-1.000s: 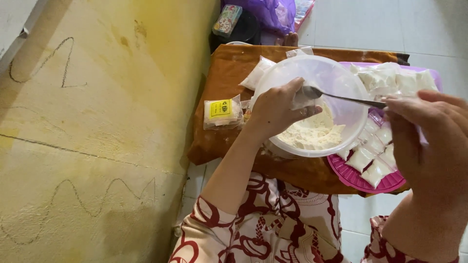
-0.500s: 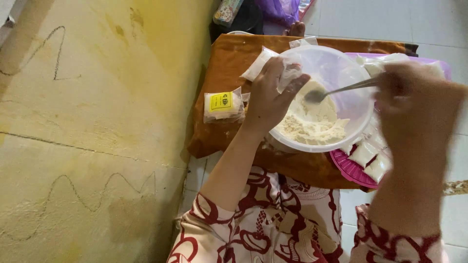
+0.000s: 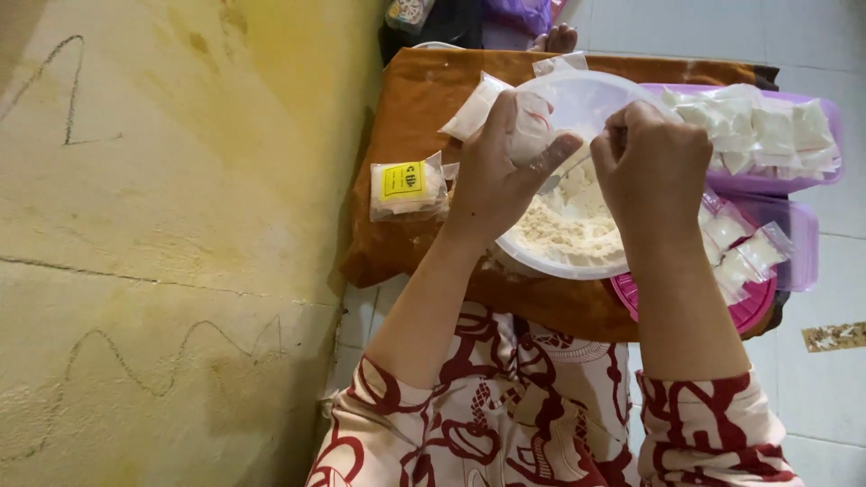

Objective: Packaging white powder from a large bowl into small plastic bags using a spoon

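A round white plastic bowl [image 3: 577, 261] of pale powder [image 3: 568, 225] sits on a low table under a brown cloth [image 3: 424, 252]. My left hand [image 3: 501, 171] holds a small clear plastic bag [image 3: 528, 126] partly filled with powder over the bowl's left rim. My right hand [image 3: 654, 162] is closed on a metal spoon [image 3: 552, 183], whose tip shows just beside the bag; most of the spoon is hidden by the hand.
A small packet with a yellow label [image 3: 406, 188] lies on the cloth to the left. Filled white packets fill a purple tray [image 3: 767, 126] and a pink plate [image 3: 740, 257] at the right. A yellow wall [image 3: 180, 225] stands close at the left; another person's toes [image 3: 559, 38] show at the top.
My right hand has swung the spoon in from the right, over the bowl, up to the bag in my left hand. My left hand has risen slightly with the bag.
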